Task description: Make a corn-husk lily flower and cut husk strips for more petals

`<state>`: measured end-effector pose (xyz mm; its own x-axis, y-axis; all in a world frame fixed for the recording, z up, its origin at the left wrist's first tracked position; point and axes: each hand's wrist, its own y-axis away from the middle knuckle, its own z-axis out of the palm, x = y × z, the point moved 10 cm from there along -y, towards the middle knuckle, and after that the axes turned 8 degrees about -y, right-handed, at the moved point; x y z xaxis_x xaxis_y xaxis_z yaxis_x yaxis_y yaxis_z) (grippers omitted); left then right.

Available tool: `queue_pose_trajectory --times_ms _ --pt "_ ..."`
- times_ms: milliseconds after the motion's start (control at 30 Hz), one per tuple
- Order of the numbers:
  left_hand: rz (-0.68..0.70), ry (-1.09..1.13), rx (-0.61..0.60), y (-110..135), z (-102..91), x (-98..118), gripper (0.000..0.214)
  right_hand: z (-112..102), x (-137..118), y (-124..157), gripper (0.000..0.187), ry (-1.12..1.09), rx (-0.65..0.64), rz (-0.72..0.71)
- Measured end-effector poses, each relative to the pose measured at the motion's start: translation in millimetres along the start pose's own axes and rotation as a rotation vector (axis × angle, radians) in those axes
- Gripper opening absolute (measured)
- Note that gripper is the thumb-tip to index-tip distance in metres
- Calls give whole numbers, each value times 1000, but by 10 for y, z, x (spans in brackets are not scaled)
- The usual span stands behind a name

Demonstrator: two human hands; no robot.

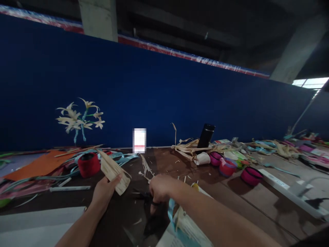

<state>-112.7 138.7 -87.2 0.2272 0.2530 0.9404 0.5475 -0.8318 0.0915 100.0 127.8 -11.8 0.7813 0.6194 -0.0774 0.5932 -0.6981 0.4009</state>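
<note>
My left hand [102, 192] pinches a wide strip of dried corn husk [111, 170], thumb laid over its lower half, the strip tilted up and to the left. At the middle of the brown table, my right hand [161, 188] is closed around the handles of dark scissors [141, 195], whose blades point left. Part of the handle is hidden by the fingers. A thin shredded husk scrap [145, 168] lies just beyond this hand. Close behind the husk strip stands a roll of red ribbon [88, 164].
Husk flowers [73, 118] on blue-wrapped stems stand against a blue partition [164, 85]. A black flask [206, 137], white cup [202, 159], magenta roll [252, 176] and power strip [290, 193] are at right. Orange paper [38, 164] and a white board [38, 223] lie left.
</note>
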Motion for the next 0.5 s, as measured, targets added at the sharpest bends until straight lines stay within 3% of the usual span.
queue_pose_trajectory --times_ms 67,167,233,400,500 --pt "10 -19 -6 -11 7 -7 45 -7 29 53 32 25 -15 -2" --pt "22 -22 -11 -15 17 -3 45 -70 -14 118 41 92 91 -14" --pt "23 -18 -10 -10 21 2 45 5 -42 78 40 80 68 -15" --pt "22 -18 -24 21 26 32 44 204 24 -98 24 -210 -121 5" --pt "22 -23 -24 41 12 58 43 107 109 186 11 -308 -42 -1"
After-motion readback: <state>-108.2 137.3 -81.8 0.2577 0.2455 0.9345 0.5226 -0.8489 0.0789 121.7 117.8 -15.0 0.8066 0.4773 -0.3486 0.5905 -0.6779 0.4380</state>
